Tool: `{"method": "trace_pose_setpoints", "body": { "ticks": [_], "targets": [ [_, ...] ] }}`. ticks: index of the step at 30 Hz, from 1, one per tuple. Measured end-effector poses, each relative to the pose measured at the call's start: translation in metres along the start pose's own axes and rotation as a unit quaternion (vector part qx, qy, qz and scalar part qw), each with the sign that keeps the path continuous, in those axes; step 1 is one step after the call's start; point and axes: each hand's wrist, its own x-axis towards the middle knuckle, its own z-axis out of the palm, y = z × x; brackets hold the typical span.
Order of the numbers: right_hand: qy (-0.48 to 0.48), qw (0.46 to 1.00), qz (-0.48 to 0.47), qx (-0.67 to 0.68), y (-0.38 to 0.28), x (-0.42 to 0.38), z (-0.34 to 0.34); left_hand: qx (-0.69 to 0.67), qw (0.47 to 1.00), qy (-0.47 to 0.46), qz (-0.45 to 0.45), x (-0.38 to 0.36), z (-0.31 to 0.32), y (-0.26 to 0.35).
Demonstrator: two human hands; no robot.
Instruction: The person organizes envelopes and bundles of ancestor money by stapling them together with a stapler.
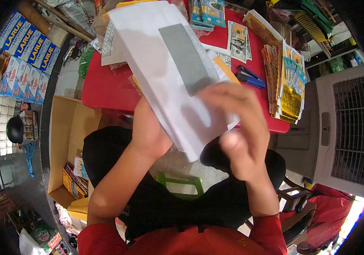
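Holds the white paper packet (146,55) over the near edge of the red bench (109,91), at 12 o'clock, long axis 11-to-5; grips from behind with the nearer left hand (148,131), fingers hidden; curls the right hand (255,140) half-open, apparently empty, at 4 o'clock, contact unclear; looks smooth, with a grey rectangle (184,57)

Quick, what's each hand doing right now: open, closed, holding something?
Left hand: holding the white paper, fingers hidden behind it.
Right hand: open, blurred, fingers bent over the paper; whether they touch cannot be told.
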Motion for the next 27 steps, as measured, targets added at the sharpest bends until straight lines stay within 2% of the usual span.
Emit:
{"method": "trace_pose_setpoints", "body": {
  "ticks": [1, 2, 4, 5, 7, 8, 10, 15, 17, 21, 23, 24, 26, 27],
  "targets": [
    [0.004, 0.999, -0.006, -0.038, 0.008, 0.000, -0.005, -0.026, 1.000, 0.006, 0.006, -0.002, 0.000, 0.001],
    [0.052, 0.995, 0.048, -0.071, 0.008, 0.002, -0.006, -0.052, 0.998, 0.011, 0.012, -0.003, 0.002, 0.002],
    [0.116, 0.973, 0.199, 0.006, 0.016, 0.002, -0.003, -0.079, 0.997, -0.028, -0.004, -0.004, 0.003, 0.009],
    [0.117, 0.973, 0.198, 0.006, 0.022, 0.000, -0.001, -0.078, 0.997, -0.029, -0.003, -0.005, 0.008, 0.011],
    [0.099, 0.902, 0.346, 0.238, 0.029, -0.002, 0.002, -0.046, 0.999, -0.005, 0.017, -0.008, 0.022, 0.016],
    [0.099, 0.902, 0.346, 0.237, 0.026, -0.002, 0.002, -0.046, 0.999, -0.005, 0.017, -0.009, 0.020, 0.016],
    [0.094, 0.789, 0.457, 0.399, 0.014, -0.001, 0.005, -0.048, 0.997, -0.041, 0.032, -0.011, 0.014, 0.017],
    [0.092, 0.753, 0.465, 0.456, 0.012, 0.000, 0.008, -0.070, 0.997, -0.019, 0.008, -0.012, 0.017, 0.016],
    [0.083, 0.715, 0.469, 0.512, 0.018, -0.003, 0.007, -0.072, 0.997, -0.013, 0.004, -0.011, 0.018, 0.016],
    [0.083, 0.722, 0.464, 0.506, 0.022, -0.002, 0.006, -0.066, 0.998, -0.006, 0.000, -0.011, 0.016, 0.017],
    [0.116, 0.783, 0.426, 0.439, 0.031, -0.003, 0.008, -0.070, 0.997, -0.007, -0.004, -0.011, 0.016, 0.017],
    [0.115, 0.783, 0.426, 0.439, 0.029, -0.002, 0.007, -0.073, 0.997, -0.012, -0.004, -0.011, 0.017, 0.018],
    [0.123, 0.844, 0.375, 0.363, 0.025, 0.000, 0.005, -0.075, 0.997, -0.017, -0.005, -0.010, 0.017, 0.018],
    [0.124, 0.844, 0.375, 0.363, 0.027, -0.001, 0.004, -0.076, 0.997, -0.015, -0.004, -0.010, 0.016, 0.017]
  ]
}}
